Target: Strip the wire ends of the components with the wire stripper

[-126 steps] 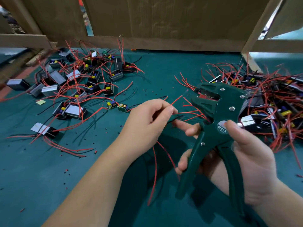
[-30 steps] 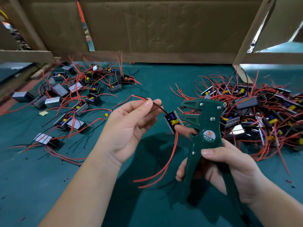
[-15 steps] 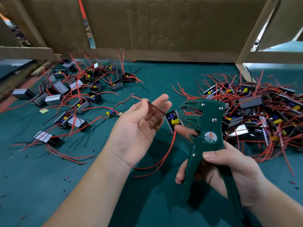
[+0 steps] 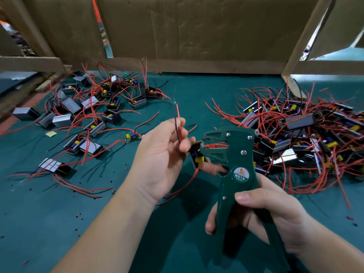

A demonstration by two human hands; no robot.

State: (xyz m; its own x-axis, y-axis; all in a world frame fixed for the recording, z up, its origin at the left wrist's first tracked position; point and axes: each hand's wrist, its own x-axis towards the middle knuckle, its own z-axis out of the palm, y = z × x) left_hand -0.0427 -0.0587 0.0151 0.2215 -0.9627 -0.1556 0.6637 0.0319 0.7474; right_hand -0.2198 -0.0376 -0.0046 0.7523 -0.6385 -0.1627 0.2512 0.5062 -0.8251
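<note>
A person's two hands work above a green mat (image 4: pixel 49 223). The left hand (image 4: pixel 163 160), palm turned toward the camera, pinches a pair of wires (image 4: pixel 177 115), one red and one black, between thumb and fingertips. The wire ends stick upward. The wires lead down to a small component (image 4: pixel 197 157) with a yellow part, held in the air just left of the stripper's jaws. The right hand (image 4: pixel 266 213) grips the handles of the green stripper (image 4: pixel 236 154), which stands upright with its jaws pointing left. A left pile (image 4: pixel 88 115) of components with red wires lies spread out on the mat, and a denser right pile (image 4: pixel 295 134) lies opposite. Cardboard (image 4: pixel 197 26) stands behind.
</note>
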